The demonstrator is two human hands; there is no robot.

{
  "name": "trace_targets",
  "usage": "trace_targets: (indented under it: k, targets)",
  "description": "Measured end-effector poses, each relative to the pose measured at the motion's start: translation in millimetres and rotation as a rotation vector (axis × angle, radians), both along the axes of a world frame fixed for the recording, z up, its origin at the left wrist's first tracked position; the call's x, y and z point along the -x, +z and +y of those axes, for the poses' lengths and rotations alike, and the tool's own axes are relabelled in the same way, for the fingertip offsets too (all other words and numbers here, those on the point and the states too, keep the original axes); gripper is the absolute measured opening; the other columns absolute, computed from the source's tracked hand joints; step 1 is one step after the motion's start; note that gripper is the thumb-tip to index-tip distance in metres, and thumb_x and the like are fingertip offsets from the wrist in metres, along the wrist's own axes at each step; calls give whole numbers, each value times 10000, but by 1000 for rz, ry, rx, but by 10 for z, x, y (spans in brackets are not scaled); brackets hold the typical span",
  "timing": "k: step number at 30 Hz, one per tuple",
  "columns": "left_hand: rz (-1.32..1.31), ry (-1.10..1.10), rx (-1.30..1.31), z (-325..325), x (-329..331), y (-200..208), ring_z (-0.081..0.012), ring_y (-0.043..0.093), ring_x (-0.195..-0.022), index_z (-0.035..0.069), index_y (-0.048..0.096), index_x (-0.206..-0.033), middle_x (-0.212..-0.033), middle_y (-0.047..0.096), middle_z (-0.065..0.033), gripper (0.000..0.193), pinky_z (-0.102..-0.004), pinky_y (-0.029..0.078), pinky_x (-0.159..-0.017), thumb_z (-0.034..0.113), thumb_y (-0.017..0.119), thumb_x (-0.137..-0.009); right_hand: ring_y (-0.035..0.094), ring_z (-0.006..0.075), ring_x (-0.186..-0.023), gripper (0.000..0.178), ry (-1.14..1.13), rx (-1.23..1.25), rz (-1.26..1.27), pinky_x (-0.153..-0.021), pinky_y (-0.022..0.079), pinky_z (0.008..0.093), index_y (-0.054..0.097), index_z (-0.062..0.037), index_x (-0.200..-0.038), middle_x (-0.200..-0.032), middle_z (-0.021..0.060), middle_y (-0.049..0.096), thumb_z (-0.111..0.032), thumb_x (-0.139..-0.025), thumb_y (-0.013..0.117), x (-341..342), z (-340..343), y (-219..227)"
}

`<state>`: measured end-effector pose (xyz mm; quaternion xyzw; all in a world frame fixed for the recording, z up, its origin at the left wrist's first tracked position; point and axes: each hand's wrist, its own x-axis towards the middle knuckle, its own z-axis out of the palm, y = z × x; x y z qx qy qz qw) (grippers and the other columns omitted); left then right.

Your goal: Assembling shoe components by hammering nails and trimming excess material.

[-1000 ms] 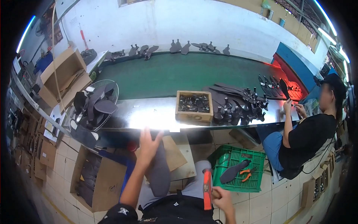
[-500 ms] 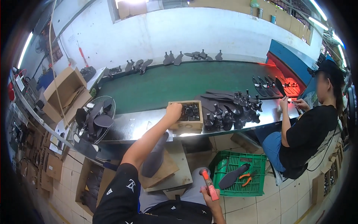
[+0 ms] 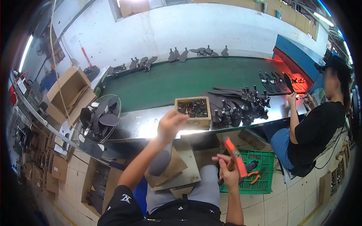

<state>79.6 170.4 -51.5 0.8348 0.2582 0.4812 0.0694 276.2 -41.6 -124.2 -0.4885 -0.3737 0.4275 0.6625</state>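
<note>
My left hand (image 3: 169,126) is raised just in front of a wooden box (image 3: 196,122) filled with small dark parts (image 3: 197,108). Its fingers are pinched together; whatever they may hold is too small to make out. My right hand (image 3: 228,171) grips a hammer (image 3: 236,160) with red-orange paint on its head, held over my lap. Below my left forearm, a dark shoe sole (image 3: 160,162) rests on a wooden board (image 3: 175,165) on a pale stand (image 3: 191,171).
A green conveyor (image 3: 169,79) crosses behind the metal table edge (image 3: 137,126). Dark soles with knobs (image 3: 241,107) are piled right of the box. A wire basket (image 3: 100,118) stands left. A green crate (image 3: 264,180) holds orange-handled pliers (image 3: 257,176). A co-worker (image 3: 315,128) sits right.
My left hand has come out of the wooden box toward me, fingers pinched. My right hand has risen with the hammer, up and to the right. The view has shifted slightly.
</note>
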Motion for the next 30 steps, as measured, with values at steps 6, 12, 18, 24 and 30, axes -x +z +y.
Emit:
trace_targets:
  k: [6,12,18,24,30]
  targets:
    - [92,-275,-558,-812,339,263,-200,621,-735,5,739,-983,-956,636,-80,304,-305,516,-601,1,835,-694,433,23,-459,270,200,-178,126,-422,368,176,618,21,-1213,-1048,168,716,-111,-978,623,325,330,665]
    - [42,-359,-504,-813,413,88,-224,636,-805,-34,737,-963,-1018,620,-111,301,-320,564,-663,-2,764,-666,522,42,-518,165,206,-250,23,-440,390,187,652,21,-1050,-1021,117,703,-29,-898,692,529,361,764]
    - [175,-327,-408,-737,545,-389,-272,655,-901,5,712,-1050,-1049,642,-116,324,-375,565,-747,10,743,-727,529,18,-617,175,124,-158,-74,-570,417,193,726,-15,-1011,-771,-11,691,-63,-851,776,608,504,322]
    - [300,265,207,175,783,-906,-416,506,-1168,-26,543,-1257,-1240,568,-226,543,-459,405,-1022,215,773,-827,455,30,-611,235,115,11,-251,-546,379,253,725,-56,-1025,-671,-58,541,-212,-852,755,476,412,-5]
    - [193,-227,764,965,854,-1318,-176,640,-823,-5,686,-1075,-920,705,-81,226,-327,503,-747,89,668,-870,470,27,-650,178,259,-31,-49,-581,362,228,658,-10,-1007,-752,-38,553,-116,-867,694,407,85,-88]
